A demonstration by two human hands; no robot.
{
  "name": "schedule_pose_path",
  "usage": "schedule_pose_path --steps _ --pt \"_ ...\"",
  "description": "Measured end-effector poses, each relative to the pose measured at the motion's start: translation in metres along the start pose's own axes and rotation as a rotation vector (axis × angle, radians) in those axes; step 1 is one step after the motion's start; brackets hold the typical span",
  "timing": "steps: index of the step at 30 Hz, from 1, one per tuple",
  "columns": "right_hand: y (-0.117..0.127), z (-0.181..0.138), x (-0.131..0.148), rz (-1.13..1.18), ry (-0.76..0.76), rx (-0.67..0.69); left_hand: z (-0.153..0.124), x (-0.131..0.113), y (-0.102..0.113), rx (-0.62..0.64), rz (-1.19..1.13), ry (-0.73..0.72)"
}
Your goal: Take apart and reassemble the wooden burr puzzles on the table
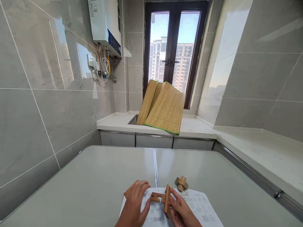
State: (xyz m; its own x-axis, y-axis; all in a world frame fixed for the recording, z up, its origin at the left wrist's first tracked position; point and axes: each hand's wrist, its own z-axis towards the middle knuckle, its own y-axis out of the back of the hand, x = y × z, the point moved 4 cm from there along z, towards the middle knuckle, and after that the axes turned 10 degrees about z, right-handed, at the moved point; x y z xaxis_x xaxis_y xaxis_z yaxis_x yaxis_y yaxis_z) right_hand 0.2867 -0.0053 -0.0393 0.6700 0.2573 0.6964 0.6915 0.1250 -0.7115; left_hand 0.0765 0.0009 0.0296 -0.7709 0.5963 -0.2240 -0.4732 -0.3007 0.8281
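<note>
My right hand (181, 209) grips two notched wooden puzzle pieces, fitted crosswise. One, an upright bar (167, 201), is tilted slightly; the other, a notched bar (156, 197), points left from it. My left hand (137, 200) lies palm down with its fingers stretched out, the thumb close to that bar's left end. From beneath these fingers another wooden piece (129, 189) sticks out, largely hidden. Under both hands is a printed instruction sheet (199, 205) with small diagrams. Just beyond its upper edge sits an assembled interlocking wooden puzzle (182, 183).
The light table (94, 183) has a seam down its middle. Behind it runs a white counter (113, 121) with a sink (133, 119), partly covered by a bamboo mat (165, 107) leaning toward the window (175, 47). A water heater (105, 25) hangs on the left wall.
</note>
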Motion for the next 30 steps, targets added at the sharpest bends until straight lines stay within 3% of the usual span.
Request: schedule_pose_path --steps 4,12,20,30 --pt "0.003 -0.001 -0.002 -0.038 -0.003 0.081 -0.002 -0.024 -0.002 0.146 -0.148 -0.105" --pt "-0.009 -0.009 -0.004 -0.123 -0.057 0.207 0.002 -0.040 -0.002 0.158 -0.190 -0.106" --pt "-0.003 -0.010 -0.004 -0.180 -0.043 0.099 0.000 -0.045 -0.011 0.196 -0.157 -0.147" --pt "-0.008 -0.016 -0.001 -0.028 -0.076 0.147 0.000 -0.043 -0.016 0.230 -0.133 -0.151"
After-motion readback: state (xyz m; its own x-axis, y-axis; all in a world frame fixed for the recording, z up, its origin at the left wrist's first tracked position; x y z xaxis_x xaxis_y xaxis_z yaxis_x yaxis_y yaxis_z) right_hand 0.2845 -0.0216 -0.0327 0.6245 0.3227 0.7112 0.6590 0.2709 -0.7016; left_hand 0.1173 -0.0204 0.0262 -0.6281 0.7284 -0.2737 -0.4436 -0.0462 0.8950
